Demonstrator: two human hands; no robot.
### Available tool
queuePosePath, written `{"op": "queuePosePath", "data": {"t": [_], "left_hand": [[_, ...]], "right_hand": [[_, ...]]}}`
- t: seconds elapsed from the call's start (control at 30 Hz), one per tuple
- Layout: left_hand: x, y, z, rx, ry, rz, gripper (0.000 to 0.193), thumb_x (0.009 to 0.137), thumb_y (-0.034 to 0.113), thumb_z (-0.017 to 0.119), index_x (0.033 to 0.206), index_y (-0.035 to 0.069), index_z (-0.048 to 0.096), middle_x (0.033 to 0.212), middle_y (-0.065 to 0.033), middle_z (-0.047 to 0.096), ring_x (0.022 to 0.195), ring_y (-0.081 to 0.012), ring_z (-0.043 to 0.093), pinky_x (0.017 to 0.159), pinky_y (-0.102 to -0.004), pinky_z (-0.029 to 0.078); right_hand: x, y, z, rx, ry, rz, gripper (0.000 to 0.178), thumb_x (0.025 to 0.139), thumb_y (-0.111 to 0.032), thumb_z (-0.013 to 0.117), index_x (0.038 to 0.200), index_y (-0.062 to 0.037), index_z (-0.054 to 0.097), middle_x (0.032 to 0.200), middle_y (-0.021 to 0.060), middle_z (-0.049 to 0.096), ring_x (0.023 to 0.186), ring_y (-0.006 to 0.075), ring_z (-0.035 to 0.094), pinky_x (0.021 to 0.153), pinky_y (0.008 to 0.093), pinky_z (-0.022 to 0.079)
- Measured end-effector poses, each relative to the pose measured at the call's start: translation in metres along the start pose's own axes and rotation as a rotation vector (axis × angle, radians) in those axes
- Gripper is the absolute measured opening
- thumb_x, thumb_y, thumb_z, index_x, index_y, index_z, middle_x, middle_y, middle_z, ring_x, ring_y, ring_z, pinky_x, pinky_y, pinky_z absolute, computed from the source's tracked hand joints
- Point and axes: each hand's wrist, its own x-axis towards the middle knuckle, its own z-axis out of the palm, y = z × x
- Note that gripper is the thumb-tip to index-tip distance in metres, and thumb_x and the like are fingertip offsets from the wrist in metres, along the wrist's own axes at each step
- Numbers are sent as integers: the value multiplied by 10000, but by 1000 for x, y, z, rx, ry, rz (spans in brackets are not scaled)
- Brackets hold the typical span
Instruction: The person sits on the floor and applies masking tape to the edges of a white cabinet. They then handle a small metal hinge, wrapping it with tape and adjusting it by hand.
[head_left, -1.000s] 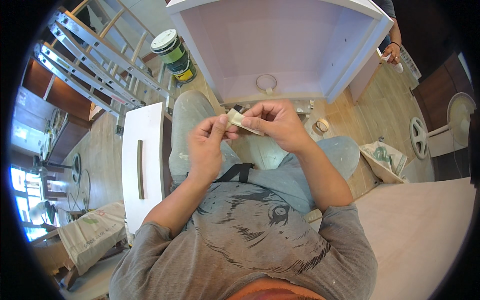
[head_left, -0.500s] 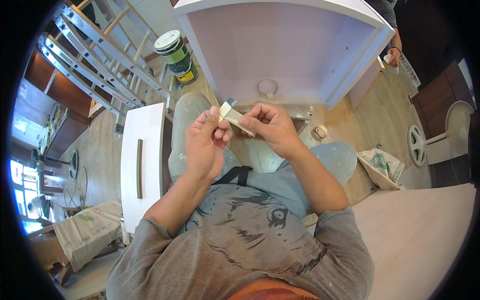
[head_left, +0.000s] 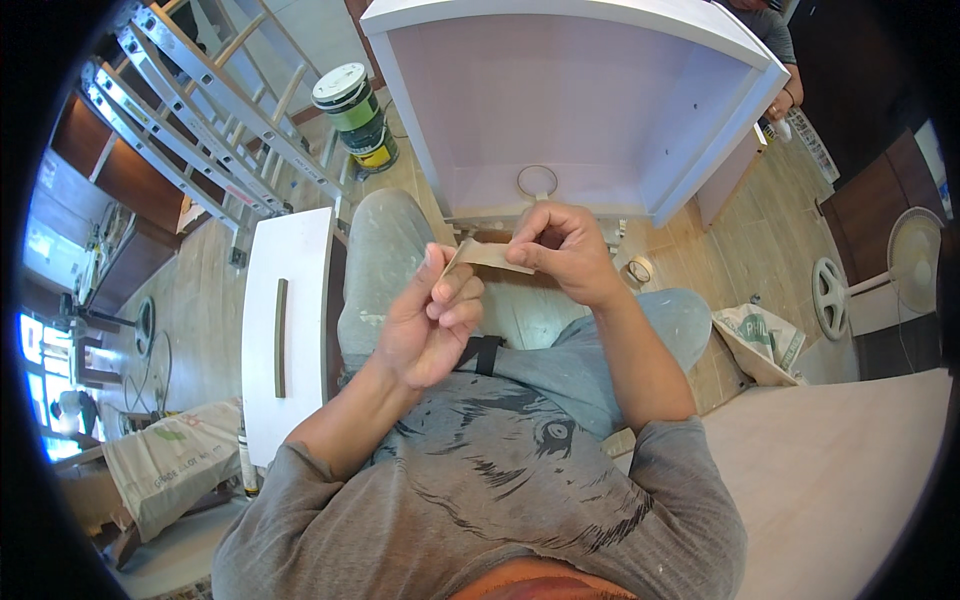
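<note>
Between my two hands runs a short cream strip of masking tape [head_left: 490, 255], raised above my lap. My left hand [head_left: 428, 318] pinches its left end between thumb and fingers, the other fingers curled. The right end is gripped by the thumb and fingertips of my right hand [head_left: 570, 255]. Whether anything lies under the tape at the left fingertips is hidden. Beyond my hands, a thin roll of tape [head_left: 552, 172] lies inside the open white cabinet [head_left: 560, 95]. Another tape roll [head_left: 640, 269] rests on the floor to the right.
A white drawer [head_left: 285, 340] with a dark handle stands at my left. Farther left are ladders [head_left: 215, 95] and a paint bucket [head_left: 352, 115]. To the right lie a printed sack [head_left: 760, 335], a fan [head_left: 912, 255] and a pale board [head_left: 830, 480]. Another person's hand [head_left: 780, 105] shows far right.
Both hands have shifted slightly right, and the strip lies flatter between them. A dark bluish tip that stuck out above my left fingers is no longer visible.
</note>
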Motion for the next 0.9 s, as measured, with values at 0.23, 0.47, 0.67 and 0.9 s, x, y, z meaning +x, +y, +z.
{"op": "queuePosePath", "data": {"t": [0.23, 0.47, 0.67, 0.9], "left_hand": [[3, 3, -4, 585, 139, 178, 133, 1034, 192, 582, 1050, 60, 581, 856, -43, 638, 730, -96, 573, 687, -242, 514], [12, 5, -18, 1035, 287, 260, 128, 982, 85, 634, 917, 71, 525, 860, -90, 672, 762, -149, 658, 697, -291, 563], [8, 8, -15, 1140, 222, 404, 181, 932, 29, 679, 848, 53, 520, 939, -141, 672, 804, -177, 666, 762, -314, 562], [14, 18, -25, 861, 412, 486, 184, 923, 51, 705, 855, 60, 534, 958, -108, 670, 864, -167, 664, 841, -341, 546]], "right_hand": [[-5, -4, -7, 11, -94, 26, 179, 830, -92, 825, 920, -25, 685, 867, 23, 689, 768, 76, 627, 674, 226, 498], [-8, -8, -7, -15, -79, 100, 196, 837, -99, 819, 978, -2, 724, 904, 49, 729, 799, 80, 663, 708, 227, 527], [-10, -19, -1, -134, -27, 181, 193, 841, -59, 807, 1007, 11, 738, 917, 58, 739, 821, 86, 673, 735, 230, 541], [-9, -6, 6, -109, -45, 90, 142, 857, 8, 757, 999, 2, 748, 944, 73, 731, 841, 112, 678, 758, 243, 540]]}}
